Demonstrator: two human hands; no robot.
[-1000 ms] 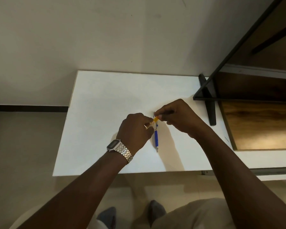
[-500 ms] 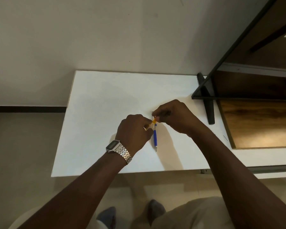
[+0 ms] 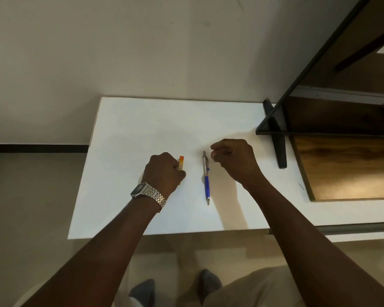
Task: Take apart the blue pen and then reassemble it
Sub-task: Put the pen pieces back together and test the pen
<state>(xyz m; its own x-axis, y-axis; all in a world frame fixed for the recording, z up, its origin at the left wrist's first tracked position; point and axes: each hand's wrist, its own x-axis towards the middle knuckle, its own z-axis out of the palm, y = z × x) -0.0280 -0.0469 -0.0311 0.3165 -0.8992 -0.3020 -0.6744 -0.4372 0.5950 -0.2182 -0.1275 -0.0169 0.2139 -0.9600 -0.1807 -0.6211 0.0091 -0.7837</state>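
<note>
A slim pen with a blue grip section, a silver metal upper barrel and a silver clip (image 3: 206, 176) lies flat on the white rectangular tabletop (image 3: 124, 134), roughly midway between its left and right edges and closer to the near edge than to the far one; its writing tip points toward the near edge and its push-button end toward the far edge. No hand touches it. The left hand (image 3: 164, 171), with a silver metal-link wristwatch (image 3: 148, 194) on its wrist, rests knuckles-up on the tabletop to the left of the pen, apart from it. Its fingers are curled around a small orange-topped stick-like piece (image 3: 181, 162) whose upper end pokes out past the knuckles toward the far edge; the lower part is hidden inside the hand, so what exactly the piece is cannot be told. The right hand (image 3: 235, 160) sits just right of the pen's button end, near it but not touching, fingers folded into a loose fist with the thumb against the forefinger; whether anything small is pinched inside cannot be told. At the right edge of the tabletop stands a black flat foot (image 3: 277, 138) of a dark-framed screen (image 3: 319, 60), and beyond it a brown wooden board (image 3: 346, 169) lies along the right side.
</note>
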